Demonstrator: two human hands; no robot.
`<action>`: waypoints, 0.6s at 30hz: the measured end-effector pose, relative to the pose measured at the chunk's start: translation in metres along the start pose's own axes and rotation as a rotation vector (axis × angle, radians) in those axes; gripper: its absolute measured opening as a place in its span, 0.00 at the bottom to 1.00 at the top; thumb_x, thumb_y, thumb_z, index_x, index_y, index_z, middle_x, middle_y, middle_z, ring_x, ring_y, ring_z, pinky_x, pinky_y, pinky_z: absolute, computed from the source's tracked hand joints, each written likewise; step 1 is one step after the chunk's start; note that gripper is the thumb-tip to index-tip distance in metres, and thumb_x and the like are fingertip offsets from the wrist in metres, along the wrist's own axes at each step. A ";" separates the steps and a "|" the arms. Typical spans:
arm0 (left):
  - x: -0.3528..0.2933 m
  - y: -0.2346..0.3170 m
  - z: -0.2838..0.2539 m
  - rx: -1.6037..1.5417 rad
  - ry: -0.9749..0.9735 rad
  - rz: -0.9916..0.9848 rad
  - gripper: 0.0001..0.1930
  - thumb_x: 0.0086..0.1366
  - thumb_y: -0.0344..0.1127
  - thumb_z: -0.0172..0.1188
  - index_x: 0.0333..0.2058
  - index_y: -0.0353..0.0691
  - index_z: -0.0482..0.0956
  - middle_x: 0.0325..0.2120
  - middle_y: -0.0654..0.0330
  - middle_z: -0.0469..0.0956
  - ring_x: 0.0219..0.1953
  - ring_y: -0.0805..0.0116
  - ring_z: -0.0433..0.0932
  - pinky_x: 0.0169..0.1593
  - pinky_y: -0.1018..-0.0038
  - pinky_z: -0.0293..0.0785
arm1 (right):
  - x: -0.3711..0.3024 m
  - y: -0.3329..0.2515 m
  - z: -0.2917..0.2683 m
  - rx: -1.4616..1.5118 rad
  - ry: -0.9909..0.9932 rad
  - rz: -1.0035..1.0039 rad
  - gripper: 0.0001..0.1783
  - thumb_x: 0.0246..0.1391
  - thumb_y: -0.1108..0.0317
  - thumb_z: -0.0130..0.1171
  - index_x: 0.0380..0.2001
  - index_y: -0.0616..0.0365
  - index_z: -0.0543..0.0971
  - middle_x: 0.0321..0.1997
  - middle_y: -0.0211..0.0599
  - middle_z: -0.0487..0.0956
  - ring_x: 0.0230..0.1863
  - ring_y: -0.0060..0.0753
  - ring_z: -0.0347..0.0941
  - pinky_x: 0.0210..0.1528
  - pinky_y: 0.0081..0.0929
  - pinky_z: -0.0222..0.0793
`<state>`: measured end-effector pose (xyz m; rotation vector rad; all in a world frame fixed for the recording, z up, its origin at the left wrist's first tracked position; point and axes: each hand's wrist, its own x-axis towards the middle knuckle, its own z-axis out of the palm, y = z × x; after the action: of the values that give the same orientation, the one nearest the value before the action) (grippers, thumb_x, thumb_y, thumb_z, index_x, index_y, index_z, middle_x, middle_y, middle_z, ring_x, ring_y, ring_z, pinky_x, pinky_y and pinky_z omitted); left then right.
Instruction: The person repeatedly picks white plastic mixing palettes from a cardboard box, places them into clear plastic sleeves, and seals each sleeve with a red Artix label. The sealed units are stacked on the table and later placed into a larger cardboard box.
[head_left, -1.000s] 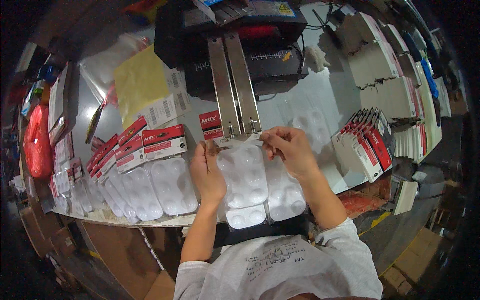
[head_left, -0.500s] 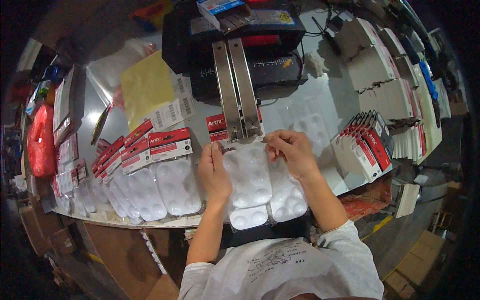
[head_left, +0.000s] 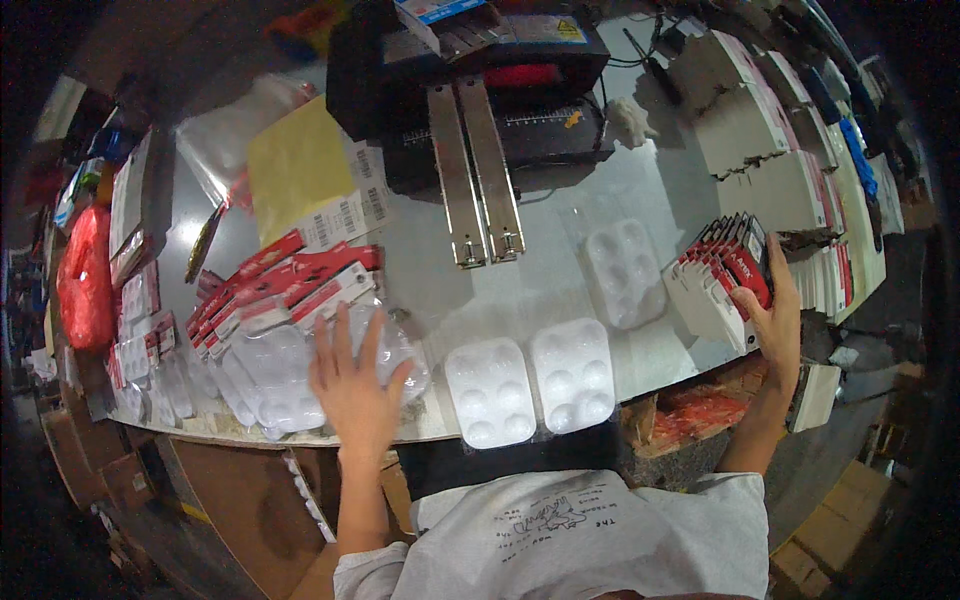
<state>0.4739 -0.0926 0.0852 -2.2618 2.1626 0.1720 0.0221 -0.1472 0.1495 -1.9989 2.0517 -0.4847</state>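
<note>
Two hands: left hand [head_left: 358, 395] spread wide on a bagged palette [head_left: 406, 352] at our left; right hand [head_left: 778, 325] at the red cards [head_left: 742, 268] — pinching or not, we cannot tell
Red cards: fanned, our right — we should part them singly

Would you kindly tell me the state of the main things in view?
Left hand: open, spread over packaged palettes
Packaged palettes: overlapping in a row
Right hand: at the cards, grip unclear
Cards: fanned, leaning
Two nearest palettes: side by side
Yellow sheet: lying flat
</note>
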 end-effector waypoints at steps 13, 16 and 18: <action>-0.012 0.040 0.045 -0.603 0.163 -0.081 0.12 0.52 0.36 0.63 0.33 0.39 0.73 0.39 0.53 0.68 0.46 0.55 0.65 0.51 0.58 0.54 | -0.007 -0.002 0.005 0.375 0.049 0.024 0.44 0.33 0.69 0.69 0.56 0.65 0.62 0.61 0.47 0.63 0.61 0.38 0.60 0.60 0.30 0.56; -0.006 0.066 0.048 -0.859 0.322 -0.175 0.07 0.57 0.32 0.59 0.28 0.39 0.70 0.35 0.55 0.71 0.35 0.65 0.68 0.42 0.71 0.63 | -0.016 -0.037 -0.001 0.163 0.101 0.212 0.39 0.32 0.72 0.69 0.53 0.64 0.67 0.55 0.44 0.70 0.51 0.34 0.70 0.51 0.26 0.67; -0.007 0.070 0.031 -1.311 0.206 -0.294 0.06 0.59 0.30 0.56 0.27 0.39 0.69 0.33 0.57 0.75 0.32 0.71 0.70 0.38 0.76 0.65 | -0.019 -0.076 0.000 0.458 0.097 0.124 0.36 0.32 0.71 0.69 0.50 0.63 0.70 0.50 0.42 0.74 0.45 0.32 0.74 0.46 0.25 0.70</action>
<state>0.4015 -0.0862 0.0603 -3.1776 1.9451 1.8782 0.0931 -0.1292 0.1780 -1.5982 1.8850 -0.9429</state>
